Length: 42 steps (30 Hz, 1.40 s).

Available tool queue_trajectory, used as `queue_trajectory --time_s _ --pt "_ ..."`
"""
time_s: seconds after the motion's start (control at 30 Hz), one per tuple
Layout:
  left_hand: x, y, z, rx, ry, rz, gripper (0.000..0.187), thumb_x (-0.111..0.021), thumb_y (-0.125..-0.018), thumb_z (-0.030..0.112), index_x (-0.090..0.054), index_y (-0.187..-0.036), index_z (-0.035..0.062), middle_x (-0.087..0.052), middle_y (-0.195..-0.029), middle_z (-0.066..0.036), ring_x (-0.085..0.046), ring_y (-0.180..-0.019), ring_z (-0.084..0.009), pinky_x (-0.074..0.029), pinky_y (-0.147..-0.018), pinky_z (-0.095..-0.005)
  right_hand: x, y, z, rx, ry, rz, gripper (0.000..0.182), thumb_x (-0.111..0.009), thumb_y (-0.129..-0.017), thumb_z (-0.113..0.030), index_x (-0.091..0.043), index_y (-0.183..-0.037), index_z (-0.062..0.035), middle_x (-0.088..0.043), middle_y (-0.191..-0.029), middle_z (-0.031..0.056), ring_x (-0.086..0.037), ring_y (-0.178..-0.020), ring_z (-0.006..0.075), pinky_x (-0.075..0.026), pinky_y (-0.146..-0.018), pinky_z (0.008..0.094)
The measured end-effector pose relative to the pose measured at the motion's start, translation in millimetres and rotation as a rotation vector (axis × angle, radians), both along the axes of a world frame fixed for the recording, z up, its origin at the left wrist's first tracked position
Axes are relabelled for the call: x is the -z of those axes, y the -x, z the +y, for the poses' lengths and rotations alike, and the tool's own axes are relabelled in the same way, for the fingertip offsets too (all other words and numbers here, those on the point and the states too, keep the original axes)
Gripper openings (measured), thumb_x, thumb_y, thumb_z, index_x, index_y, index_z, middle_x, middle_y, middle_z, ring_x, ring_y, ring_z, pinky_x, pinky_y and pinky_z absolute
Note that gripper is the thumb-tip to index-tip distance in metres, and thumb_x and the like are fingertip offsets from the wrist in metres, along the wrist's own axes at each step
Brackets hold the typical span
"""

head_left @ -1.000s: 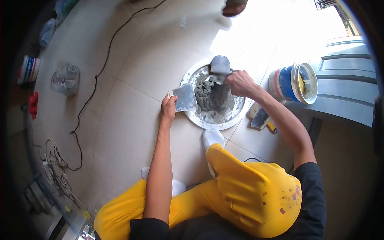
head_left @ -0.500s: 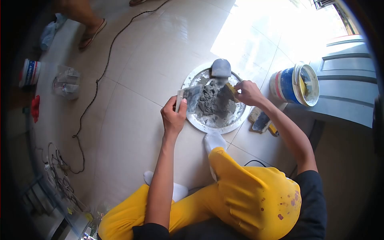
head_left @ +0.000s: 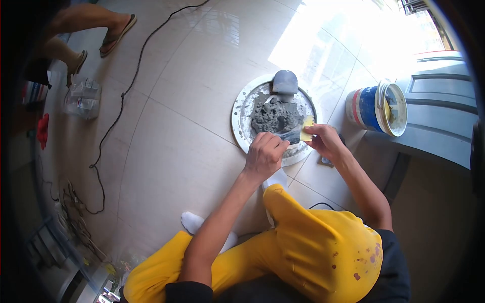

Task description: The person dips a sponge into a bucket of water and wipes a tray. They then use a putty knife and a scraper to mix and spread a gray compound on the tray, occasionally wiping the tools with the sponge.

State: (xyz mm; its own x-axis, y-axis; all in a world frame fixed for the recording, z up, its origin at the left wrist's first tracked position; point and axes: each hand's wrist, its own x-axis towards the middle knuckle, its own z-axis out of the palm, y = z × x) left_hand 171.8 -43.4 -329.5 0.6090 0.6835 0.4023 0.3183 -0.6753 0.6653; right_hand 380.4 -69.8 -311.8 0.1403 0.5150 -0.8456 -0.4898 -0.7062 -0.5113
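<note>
My left hand point(head_left: 265, 155) is closed on a flat scraper point(head_left: 291, 137) whose blade is smeared dark grey. My right hand point(head_left: 326, 140) pinches a yellow spreader point(head_left: 307, 129), its edge at the scraper's blade. Both tools are over the lower right of a round metal tray point(head_left: 238, 129). A heap of wet grey mortar point(head_left: 273, 113) sits in the tray's middle. At the tray's far rim lies a grey piece with a rounded end point(head_left: 285, 82). My left fingers hide part of the scraper.
A blue and white bucket point(head_left: 371, 108) stands right of the tray, beside a grey panelled door point(head_left: 439, 101). A dark cord point(head_left: 123, 96) crosses the tiled floor. At upper left are another person's sandalled feet point(head_left: 118, 35) and a clear plastic container point(head_left: 83, 98).
My left hand has moved right and turned over with the scraper. My right hand has come down and right, bringing the spreader to the scraper. The other person's legs have shifted at upper left.
</note>
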Motion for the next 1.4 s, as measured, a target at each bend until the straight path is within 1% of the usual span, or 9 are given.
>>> queue_trajectory --time_s 0.17,0.3,0.47,0.53,0.67,0.83,0.93,0.97,1.4 --pt "-1.1 6.4 24.3 0.033 -0.096 0.084 0.022 -0.059 -0.064 -0.001 -0.067 -0.083 0.0051 -0.059 -0.072 -0.004 -0.056 -0.071 -0.0217 -0.044 -0.068 -0.0334 -24.1 9.9 1.2 -0.087 -0.006 0.116 0.010 -0.056 -0.081 -0.002 -0.056 -0.089 0.0041 -0.059 -0.077 0.0057 -0.059 -0.058 0.0106 -0.049 -0.049 0.0181" --pt "-9.6 19.3 37.6 0.029 -0.192 0.179 0.021 -0.058 -0.065 0.000 -0.067 -0.083 0.0061 -0.059 -0.073 -0.003 -0.056 -0.074 -0.0202 -0.043 -0.070 -0.0325 -58.8 2.7 13.2 -0.796 -0.120 -0.510 0.017 -0.057 -0.075 -0.010 -0.065 -0.077 0.0045 -0.061 -0.063 0.0062 -0.054 -0.056 0.0112 -0.042 -0.048 0.0274" --pt "-18.2 20.4 36.2 0.082 -0.257 0.159 0.021 -0.059 -0.064 0.001 -0.067 -0.082 0.0079 -0.060 -0.073 -0.001 -0.056 -0.074 -0.0182 -0.042 -0.071 -0.0313 -44.1 21.7 53.7 -1.403 -0.784 -1.094 0.014 -0.056 -0.076 -0.009 -0.066 -0.083 -0.0021 -0.058 -0.068 0.0174 -0.058 -0.066 0.0335 -0.046 -0.063 0.0413" --pt "-20.1 22.5 35.5 0.042 -0.231 0.082 0.021 -0.060 -0.062 0.002 -0.067 -0.082 0.0085 -0.060 -0.071 -0.001 -0.056 -0.072 -0.0177 -0.042 -0.070 -0.0308 -31.5 38.3 70.4 -1.779 -0.460 -1.193 0.015 -0.056 -0.076 -0.010 -0.066 -0.084 -0.0026 -0.060 -0.072 0.0187 -0.060 -0.070 0.0333 -0.047 -0.066 0.0407" --pt "-17.9 46.2 46.9 -0.218 0.159 -0.007 0.008 -0.062 -0.073 0.004 -0.066 -0.079 0.0071 -0.060 -0.072 -0.005 -0.056 -0.070 -0.0236 -0.042 -0.066 -0.0297 -25.9 9.9 73.3 -1.295 -0.483 -1.186 0.012 -0.059 -0.077 -0.012 -0.063 -0.080 -0.0004 -0.061 -0.069 0.0182 -0.060 -0.067 0.0310 -0.047 -0.064 0.0395" --pt "43.5 79.8 41.0 -0.351 0.957 -0.348 0.024 -0.048 -0.093 0.026 -0.052 -0.094 0.0028 -0.047 -0.073 0.002 -0.040 -0.071 -0.0068 -0.036 -0.066 -0.0231 1.9 -17.8 74.8 -1.164 -0.353 -1.295 0.017 -0.052 -0.079 -0.005 -0.059 -0.092 0.0030 -0.063 -0.077 0.0179 -0.059 -0.071 0.0319 -0.046 -0.067 0.0426" --pt "72.2 77.0 32.1 -0.408 1.133 -0.718 0.021 -0.048 -0.093 0.024 -0.053 -0.095 0.0043 -0.048 -0.080 0.004 -0.039 -0.074 -0.0054 -0.034 -0.070 -0.0207 21.7 -13.5 67.8 -1.054 -0.536 -1.413 0.018 -0.048 -0.079 -0.001 -0.059 -0.092 0.0026 -0.062 -0.083 0.0197 -0.057 -0.078 0.0334 -0.046 -0.071 0.0428" --pt "82.7 82.9 30.8 -0.370 1.189 -0.678 0.028 -0.047 -0.094 0.025 -0.052 -0.109 0.0027 -0.054 -0.100 0.001 -0.045 -0.091 -0.0062 -0.035 -0.085 -0.0219 26.1 -9.1 65.0 -0.990 -0.559 -1.417 0.020 -0.047 -0.077 0.001 -0.059 -0.092 0.0024 -0.061 -0.088 0.0198 -0.053 -0.083 0.0338 -0.045 -0.075 0.0416" --pt "118.3 85.1 22.2 -0.435 1.307 -0.692 0.045 -0.049 -0.092 0.029 -0.042 -0.126 -0.0001 -0.053 -0.116 -0.005 -0.047 -0.107 -0.0113 -0.034 -0.094 -0.0261 53.1 16.4 62.4 -1.069 -0.988 -1.461 0.034 -0.053 -0.063 0.003 -0.056 -0.097 -0.0002 -0.061 -0.097 0.0137 -0.053 -0.091 0.0307 -0.042 -0.081 0.0382"
